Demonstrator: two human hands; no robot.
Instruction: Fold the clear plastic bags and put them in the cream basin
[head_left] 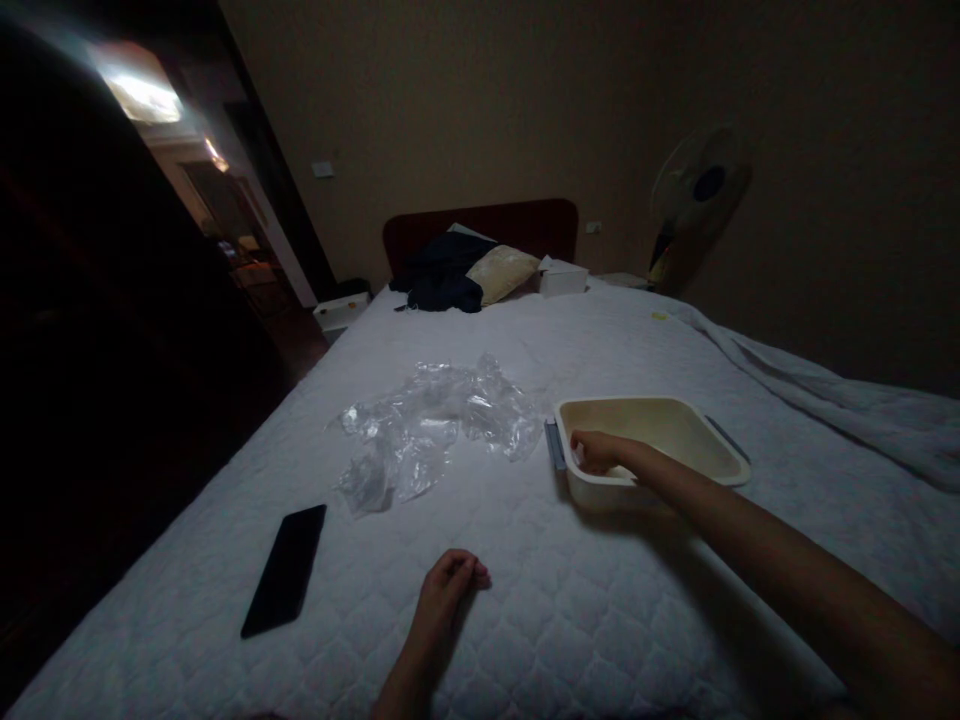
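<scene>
My right hand (pixel 596 452) reaches forward and is closed on the near left rim of a cream plastic container (pixel 675 425) that sits open on the white quilted bed (pixel 525 620). The container has a grey clip on its left side and nothing visible inside. My left hand (pixel 450 582) rests on the bedcover nearer to me, fingers bunched together and curled down, with nothing in them. A black phone (pixel 286 567) lies flat to the left of that hand. Crumpled clear plastic wrap (pixel 427 425) lies left of the container.
At the headboard lie dark clothing (pixel 439 275), a tan pillow (pixel 502 270) and a white box (pixel 562 278). A standing fan (pixel 694 205) is at the right wall. A rumpled sheet (pixel 825 390) runs along the bed's right side. A lit doorway is at far left.
</scene>
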